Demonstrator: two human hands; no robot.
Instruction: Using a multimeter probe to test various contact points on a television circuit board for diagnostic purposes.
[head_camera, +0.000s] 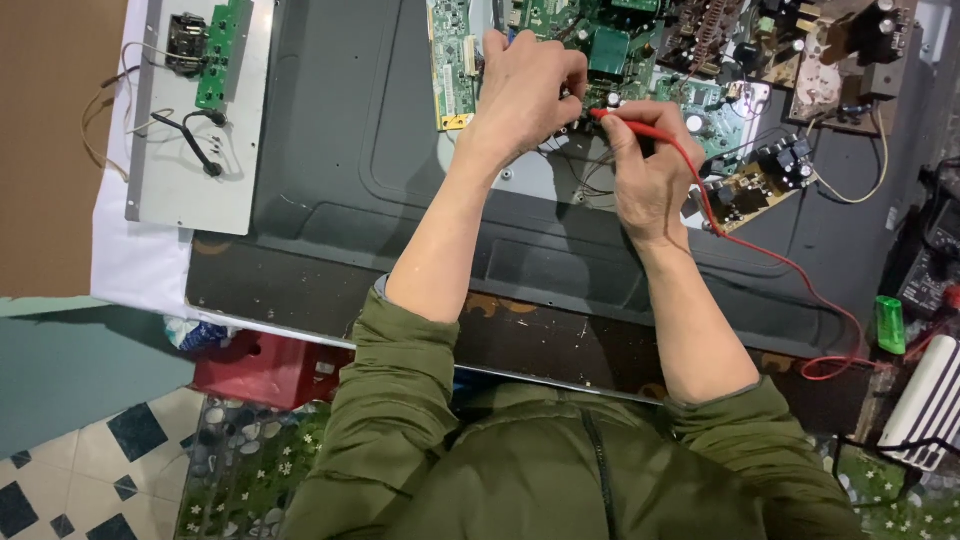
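My right hand (648, 165) pinches a red test probe (628, 125) like a pen, its tip touching the green circuit board (620, 50) mounted on the dark metal back panel (350, 170). The probe's red lead (800, 275) trails right and down toward a black meter (935, 270). My left hand (525, 90) rests on the same board just left of the probe tip, fingers curled over components; what it grips is hidden. Both green sleeves are pushed up.
A brown power board (800, 60) sits at the top right. A grey metal plate (190, 130) with a small green board and wires lies at the left. A green lighter (890, 325) and a white striped box (925, 400) stand at the right edge. A red stool (265, 370) is below.
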